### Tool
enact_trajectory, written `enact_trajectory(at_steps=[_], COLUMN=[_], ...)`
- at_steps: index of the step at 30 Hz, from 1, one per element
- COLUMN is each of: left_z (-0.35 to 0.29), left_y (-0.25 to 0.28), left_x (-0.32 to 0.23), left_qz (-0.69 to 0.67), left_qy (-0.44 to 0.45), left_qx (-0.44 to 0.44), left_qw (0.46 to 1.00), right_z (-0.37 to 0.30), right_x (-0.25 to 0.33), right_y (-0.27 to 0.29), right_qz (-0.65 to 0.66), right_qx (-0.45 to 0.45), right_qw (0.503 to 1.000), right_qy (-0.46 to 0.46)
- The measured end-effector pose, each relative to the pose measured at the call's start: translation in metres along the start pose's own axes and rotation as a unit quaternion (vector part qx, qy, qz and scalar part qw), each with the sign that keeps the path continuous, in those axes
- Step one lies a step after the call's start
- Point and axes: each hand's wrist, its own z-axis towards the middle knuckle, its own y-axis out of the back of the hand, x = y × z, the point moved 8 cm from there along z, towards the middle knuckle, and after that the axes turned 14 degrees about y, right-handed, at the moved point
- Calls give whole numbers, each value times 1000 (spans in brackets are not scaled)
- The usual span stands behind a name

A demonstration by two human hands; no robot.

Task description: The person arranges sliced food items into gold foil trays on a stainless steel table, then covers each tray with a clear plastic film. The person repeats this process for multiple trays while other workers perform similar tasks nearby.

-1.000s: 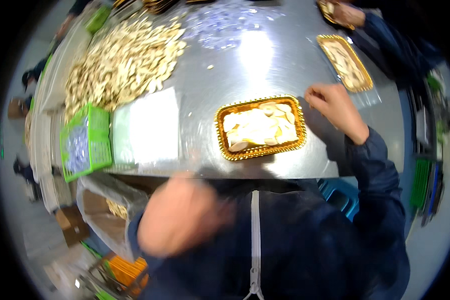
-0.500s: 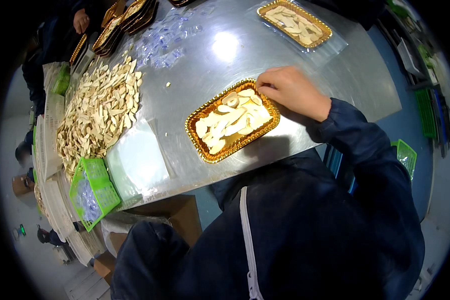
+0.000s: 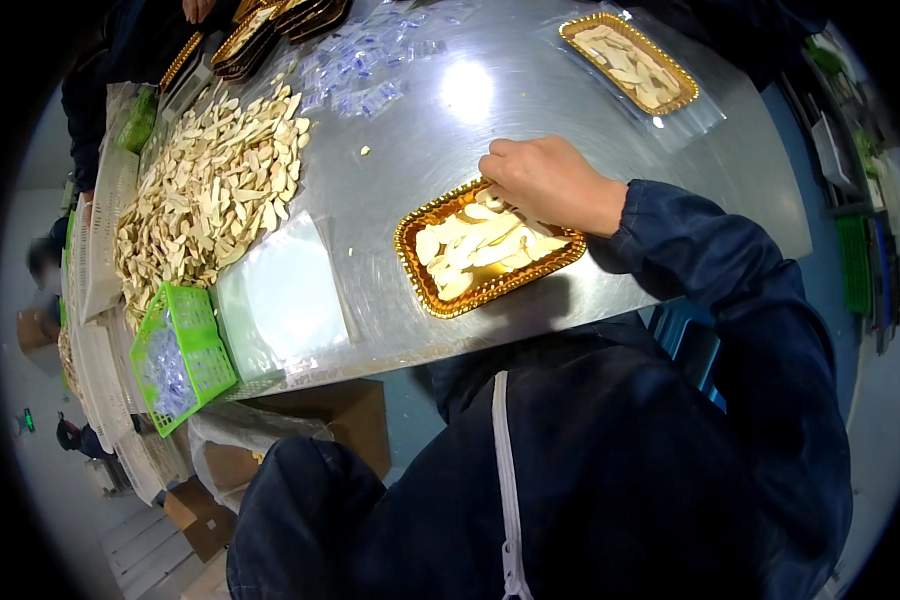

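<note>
A gold tray with a beaded rim [image 3: 490, 298] sits near the table's front edge, holding pale dried slices [image 3: 480, 240]. Over its far right part is my right hand [image 3: 552, 182], palm down, with the fingers curled together at the far rim. Whatever the fingertips pinch, if anything, is hidden beneath the hand. The hand also covers the tray's far right corner. My left hand is out of sight; only the dark sleeve on that side [image 3: 305, 500] shows low in the picture.
Left of the tray lie clear plastic sheets or bags [image 3: 285, 290], a large heap of slices [image 3: 215, 190] and a green basket of small packets [image 3: 185, 350]. Loose packets [image 3: 370, 60] lie farther back. A filled tray on plastic [image 3: 630, 65] is far right. Another person's hand [image 3: 198, 8] shows far left.
My right hand has moved left from the tray's far right corner, reaching farther over its far rim. The whole view has shifted a little, and the other person's hand is now mostly cut off.
</note>
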Motion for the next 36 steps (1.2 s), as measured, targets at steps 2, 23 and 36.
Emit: enact_trajectory(at_steps=[2, 23, 36], left_z=[-1, -4, -68], left_y=[2, 4, 29], left_x=[1, 6, 79], left_qz=[-2, 27, 138], left_qy=[5, 23, 275], left_qx=[-3, -47, -312], left_qw=[1000, 998, 899], right_z=[-1, 27, -12], right_x=[-4, -12, 3], right_y=[-6, -6, 80], right_qz=[4, 162, 108], right_qx=[8, 66, -97], right_qw=[1000, 983, 982], right_qy=[-7, -64, -119])
